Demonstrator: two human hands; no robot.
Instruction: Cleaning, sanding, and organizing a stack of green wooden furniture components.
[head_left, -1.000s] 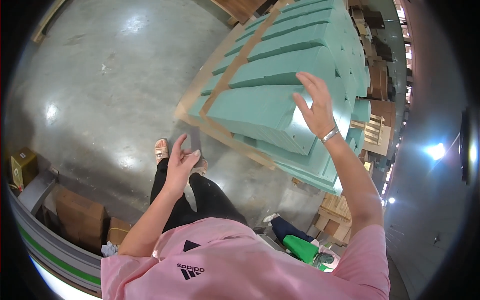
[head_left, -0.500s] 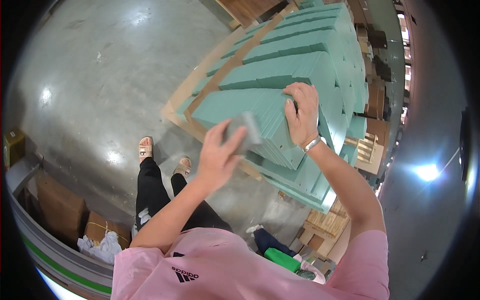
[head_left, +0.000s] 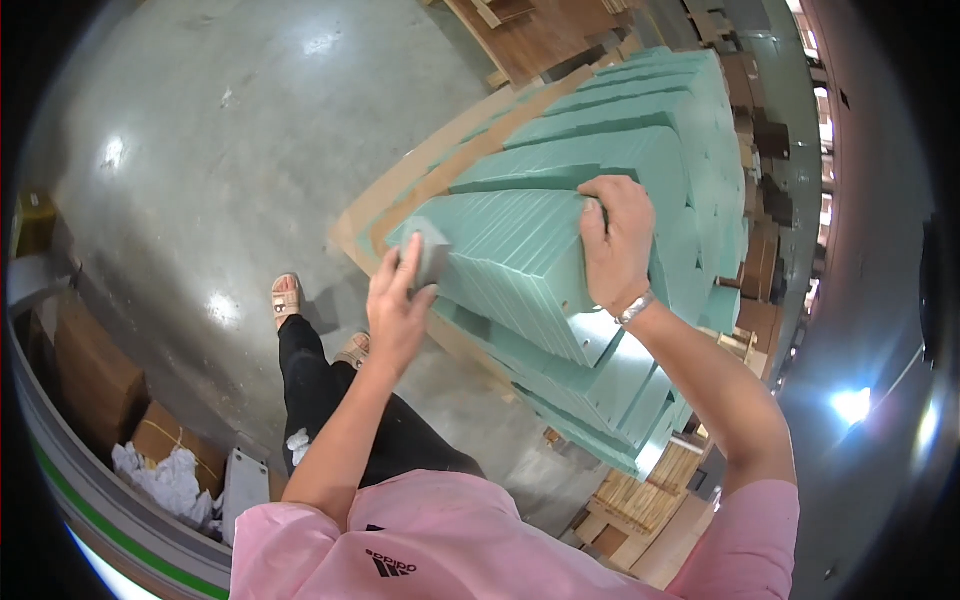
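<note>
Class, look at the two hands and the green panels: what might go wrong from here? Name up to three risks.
The left hand holds a grey block by the green panels; if it slips, fingers may scrape their edges.
The right hand curls at their corner, so shifting panels might pinch it.
The sandals may protect the feet poorly if a panel drops.

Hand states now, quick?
Left hand: closed, holding a grey block.
Right hand: fingers curled at the edge of the green panels; firm grip can't be told.
</note>
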